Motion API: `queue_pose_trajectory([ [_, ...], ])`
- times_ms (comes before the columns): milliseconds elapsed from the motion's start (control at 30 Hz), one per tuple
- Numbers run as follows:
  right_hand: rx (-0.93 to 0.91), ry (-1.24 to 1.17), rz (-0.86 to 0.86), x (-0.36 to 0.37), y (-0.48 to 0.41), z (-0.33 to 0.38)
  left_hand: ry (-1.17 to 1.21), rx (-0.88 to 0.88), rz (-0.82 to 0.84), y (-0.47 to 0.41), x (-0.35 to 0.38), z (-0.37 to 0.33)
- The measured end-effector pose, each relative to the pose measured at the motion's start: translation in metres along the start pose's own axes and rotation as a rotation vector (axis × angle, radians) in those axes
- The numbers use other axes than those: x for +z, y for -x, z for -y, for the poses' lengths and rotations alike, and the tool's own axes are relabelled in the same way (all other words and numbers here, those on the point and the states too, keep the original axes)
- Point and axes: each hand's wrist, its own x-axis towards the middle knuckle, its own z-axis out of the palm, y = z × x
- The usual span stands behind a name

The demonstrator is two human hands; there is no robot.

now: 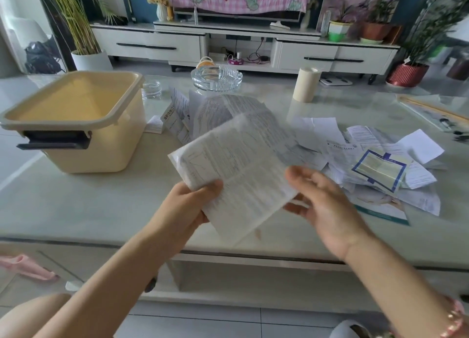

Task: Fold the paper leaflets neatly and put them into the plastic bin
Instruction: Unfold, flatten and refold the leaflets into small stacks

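Presently we pinch one large white printed paper leaflet [236, 170] in our left hand [195, 203], right hand [327, 205] open-fingered beside it, while the cream rectangular plastic bin [76, 119] far left shows empty and a loose leaflet pile [368, 165] awaits right.
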Motion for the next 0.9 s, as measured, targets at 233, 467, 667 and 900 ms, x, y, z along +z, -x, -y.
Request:
queue_pose_trajectory([
  [233,0.236,0.118,0.363,-0.02,-0.002,0.006,-0.24,-0.175,0.261,0.008,-0.011,-0.006],
  [467,0.145,0.027,0.297,-0.013,-0.001,-0.001,-0.107,-0.154,0.188,0.007,-0.011,-0.009],
  [667,-0.039,0.247,0.31,-0.016,0.003,0.003,0.09,-0.34,0.194,0.004,-0.016,-0.016],
  [900,-0.124,0.396,0.447,-0.006,0.013,0.0,-0.47,-0.314,0.48,0.011,-0.011,0.001],
])
